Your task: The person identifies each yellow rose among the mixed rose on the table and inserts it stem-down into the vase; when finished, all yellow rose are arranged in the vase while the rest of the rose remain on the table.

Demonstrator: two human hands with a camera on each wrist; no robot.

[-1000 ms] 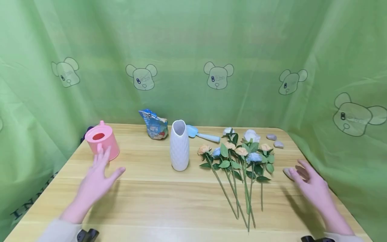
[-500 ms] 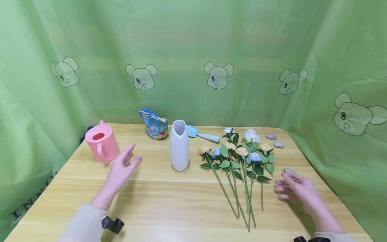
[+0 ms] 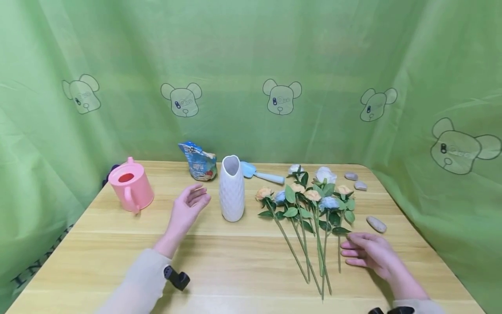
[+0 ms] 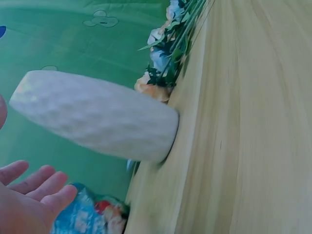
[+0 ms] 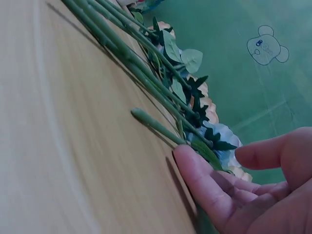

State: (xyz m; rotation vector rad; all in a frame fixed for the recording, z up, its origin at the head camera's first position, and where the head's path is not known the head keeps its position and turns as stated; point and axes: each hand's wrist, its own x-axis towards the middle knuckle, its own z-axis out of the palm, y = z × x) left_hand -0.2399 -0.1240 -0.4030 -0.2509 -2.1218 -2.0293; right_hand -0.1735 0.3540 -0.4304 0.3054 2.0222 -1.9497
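Over the desk [image 3: 243, 257], the left hand [image 3: 188, 207] hovers beside the vase [image 3: 232, 196], the right hand [image 3: 372, 253] beside the roses [image 3: 328, 203], each grip relaxed and empty, seemingly a reach that calls for pinching a stem [image 5: 158, 126].

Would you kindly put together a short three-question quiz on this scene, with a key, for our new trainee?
1. True or false: the vase stands upright on the table.

2. Which of these is nearest the right hand?
A) the watering can
B) the flowers
C) the trowel

3. In the head view, how many stones lie to the right of the flowers?

Key:
1. True; the head view shows it standing on its base.
2. B; the fingers are right beside a flower stem.
3. Three.
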